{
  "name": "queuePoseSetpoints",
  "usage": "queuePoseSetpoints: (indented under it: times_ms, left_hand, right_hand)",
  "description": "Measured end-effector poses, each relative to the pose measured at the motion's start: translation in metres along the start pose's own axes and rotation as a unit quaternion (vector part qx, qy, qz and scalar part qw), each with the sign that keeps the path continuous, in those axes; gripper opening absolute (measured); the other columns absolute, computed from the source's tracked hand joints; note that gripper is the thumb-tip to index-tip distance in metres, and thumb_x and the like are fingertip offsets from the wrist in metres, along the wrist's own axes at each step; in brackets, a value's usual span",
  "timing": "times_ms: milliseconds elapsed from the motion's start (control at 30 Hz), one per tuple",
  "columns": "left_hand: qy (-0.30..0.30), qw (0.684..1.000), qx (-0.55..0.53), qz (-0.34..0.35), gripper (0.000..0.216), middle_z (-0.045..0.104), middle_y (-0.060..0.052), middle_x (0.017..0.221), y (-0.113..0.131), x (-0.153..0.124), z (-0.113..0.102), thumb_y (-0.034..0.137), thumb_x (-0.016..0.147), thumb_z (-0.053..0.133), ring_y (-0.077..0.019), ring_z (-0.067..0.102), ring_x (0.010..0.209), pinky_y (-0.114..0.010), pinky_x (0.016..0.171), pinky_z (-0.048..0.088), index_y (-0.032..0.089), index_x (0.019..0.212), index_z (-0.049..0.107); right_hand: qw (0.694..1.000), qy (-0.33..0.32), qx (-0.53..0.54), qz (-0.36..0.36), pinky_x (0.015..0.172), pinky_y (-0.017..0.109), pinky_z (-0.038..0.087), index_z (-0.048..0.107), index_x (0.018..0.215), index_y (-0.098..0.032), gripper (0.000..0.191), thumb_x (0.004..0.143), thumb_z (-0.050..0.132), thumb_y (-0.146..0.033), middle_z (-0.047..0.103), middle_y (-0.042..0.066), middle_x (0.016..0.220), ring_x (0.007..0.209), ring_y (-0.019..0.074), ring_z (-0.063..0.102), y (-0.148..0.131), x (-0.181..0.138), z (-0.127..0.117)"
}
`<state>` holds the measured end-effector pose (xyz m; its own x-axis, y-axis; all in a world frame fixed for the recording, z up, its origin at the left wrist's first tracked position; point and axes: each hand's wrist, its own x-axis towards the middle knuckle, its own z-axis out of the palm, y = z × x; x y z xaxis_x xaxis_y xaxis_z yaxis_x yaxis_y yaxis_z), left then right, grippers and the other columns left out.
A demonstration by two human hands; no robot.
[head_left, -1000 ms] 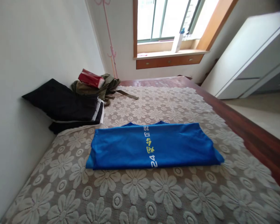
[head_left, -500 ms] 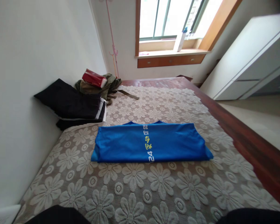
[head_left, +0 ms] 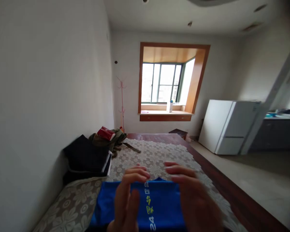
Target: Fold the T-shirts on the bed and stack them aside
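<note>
A folded blue shirt with white and yellow lettering down its middle lies on the patterned bed cover. My left hand is raised in front of it, fingers stretched forward and slightly bent, holding nothing. On the other side, my right hand is also up, blurred by motion, its fingers extended and apart from the left hand. The two palms roughly face each other, with the lettering visible between them. Whether either hand touches the cloth I cannot tell. Parts of the shirt are hidden behind both hands.
Along the left wall sit folded black clothes, a green backpack and a red box. The flower-patterned cover spreads over a wooden bed frame. Beyond are a pink coat stand, a window and a white fridge.
Both hands have come into view over the shirt. The camera has tilted up, showing the ceiling and more of the room. The shirt remains folded on the bed.
</note>
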<state>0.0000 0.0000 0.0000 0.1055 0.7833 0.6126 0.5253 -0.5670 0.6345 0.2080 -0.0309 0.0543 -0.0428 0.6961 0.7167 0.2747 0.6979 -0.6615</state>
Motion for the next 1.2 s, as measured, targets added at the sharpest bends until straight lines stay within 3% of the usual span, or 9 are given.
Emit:
queuePoseSetpoints:
  times_ms: [67, 167, 267, 367, 567, 767, 867, 1000, 1200]
  left_hand:
    - [-0.053, 0.999, 0.003, 0.006, 0.049, 0.066, -0.01, 0.144, -0.007, 0.006, 0.012, 0.045, 0.109, 0.034, -0.0283, 0.06, 0.137, -0.049, 0.114, 0.055, 0.028, 0.149, 0.057]
    - [-0.158, 0.984, 0.08, 0.001, 0.051, 0.062, -0.013, 0.153, -0.046, -0.005, 0.03, 0.04, 0.107, 0.039, -0.0303, 0.055, 0.145, -0.05, 0.121, 0.048, 0.021, 0.151, 0.056]
    - [-0.252, 0.948, 0.196, -0.02, 0.061, 0.05, -0.012, 0.164, -0.096, -0.025, 0.04, 0.034, 0.101, 0.048, -0.0375, 0.041, 0.155, -0.062, 0.128, 0.036, 0.021, 0.16, 0.047]
    - [-0.277, 0.931, 0.239, -0.012, 0.069, 0.035, -0.007, 0.172, -0.127, -0.038, 0.039, 0.043, 0.1, 0.053, -0.0401, 0.03, 0.16, -0.066, 0.13, 0.03, 0.027, 0.165, 0.037]
    - [-0.327, 0.912, 0.244, -0.032, 0.079, 0.026, -0.006, 0.173, -0.122, -0.043, 0.029, 0.068, 0.098, 0.047, -0.0421, 0.022, 0.162, -0.072, 0.129, 0.023, 0.031, 0.166, 0.029]
    - [-0.351, 0.899, 0.241, -0.103, 0.082, 0.023, -0.005, 0.176, -0.095, -0.031, 0.013, 0.069, 0.101, 0.038, -0.0331, 0.016, 0.165, -0.063, 0.134, 0.014, 0.025, 0.168, 0.026]
    - [-0.32, 0.903, 0.257, -0.128, 0.079, 0.028, -0.007, 0.175, -0.105, -0.024, -0.003, 0.066, 0.104, 0.03, -0.03, 0.019, 0.165, -0.058, 0.134, 0.015, 0.019, 0.168, 0.028]
    - [-0.291, 0.896, 0.313, -0.117, 0.076, 0.03, -0.008, 0.174, -0.131, -0.033, -0.017, 0.061, 0.103, 0.036, -0.0334, 0.021, 0.164, -0.06, 0.134, 0.015, 0.019, 0.166, 0.034]
    - [-0.282, 0.894, 0.33, -0.108, 0.075, 0.033, -0.006, 0.174, -0.145, -0.045, -0.015, 0.063, 0.103, 0.036, -0.0327, 0.022, 0.164, -0.06, 0.133, 0.017, 0.023, 0.167, 0.032]
  right_hand:
    - [0.995, -0.088, 0.02, 0.033, 0.121, 0.047, 0.048, 0.073, 0.124, -0.033, 0.033, 0.107, 0.049, -0.047, 0.066, 0.008, 0.141, 0.141, 0.0264, 0.058, 0.026, 0.004, 0.023]
    - [0.983, -0.144, -0.038, 0.103, 0.121, 0.048, 0.048, 0.074, 0.127, -0.029, 0.037, 0.103, 0.053, -0.047, 0.066, 0.011, 0.146, 0.141, 0.0291, 0.059, 0.085, -0.016, 0.045]
    - [0.947, -0.244, -0.169, 0.127, 0.127, 0.056, 0.036, 0.067, 0.144, -0.031, 0.049, 0.098, 0.059, -0.046, 0.056, 0.01, 0.159, 0.151, 0.0345, 0.047, 0.139, -0.043, 0.047]
    - [0.899, -0.327, -0.26, 0.129, 0.131, 0.063, 0.023, 0.053, 0.157, -0.039, 0.061, 0.098, 0.058, -0.051, 0.044, 0.003, 0.167, 0.158, 0.0366, 0.033, 0.167, -0.06, 0.041]
    - [0.877, -0.371, -0.281, 0.116, 0.13, 0.07, 0.014, 0.031, 0.165, -0.043, 0.072, 0.1, 0.049, -0.067, 0.028, -0.002, 0.173, 0.161, 0.0393, 0.02, 0.179, -0.075, 0.045]
    - [0.853, -0.411, -0.285, 0.151, 0.134, 0.059, 0.007, 0.022, 0.169, -0.031, 0.08, 0.102, 0.035, -0.072, 0.017, 0.001, 0.177, 0.165, 0.0298, 0.011, 0.166, -0.063, 0.033]
    - [0.844, -0.379, -0.33, 0.185, 0.134, 0.057, 0.008, 0.026, 0.169, -0.03, 0.079, 0.103, 0.027, -0.073, 0.021, 0.001, 0.177, 0.165, 0.0275, 0.013, 0.172, -0.055, 0.007]
    - [0.803, -0.336, -0.443, 0.215, 0.132, 0.065, 0.004, 0.03, 0.168, -0.03, 0.077, 0.103, 0.028, -0.07, 0.021, 0.0, 0.177, 0.165, 0.0324, 0.012, 0.194, -0.062, -0.024]
    - [0.794, -0.326, -0.471, 0.205, 0.132, 0.065, 0.007, 0.028, 0.168, -0.032, 0.076, 0.102, 0.027, -0.07, 0.017, -0.001, 0.178, 0.165, 0.0319, 0.013, 0.206, -0.075, -0.029]
